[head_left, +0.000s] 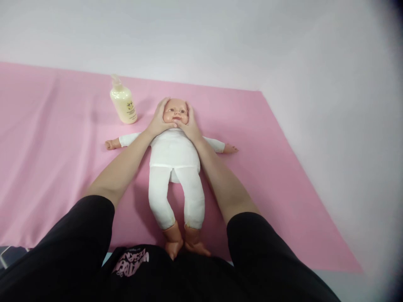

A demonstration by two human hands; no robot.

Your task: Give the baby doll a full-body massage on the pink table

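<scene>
A baby doll (174, 149) with a soft white body lies on its back, face up, its arms stretched out sideways and its feet toward me. My left hand (160, 118) cups one side of the doll's head, fingers up along the cheek and thumb at the chin. On the other side, my right hand (190, 123) is pressed against the head in the same way, its thumb meeting the left one below the mouth. The fingers' far ends are partly hidden behind the head.
A pump bottle (124, 102) of pale yellow liquid stands to the left of the doll's head. Under everything spreads a pink cloth (277, 201), creased on the left, its right edge running diagonally. A white wall (189, 37) rises behind.
</scene>
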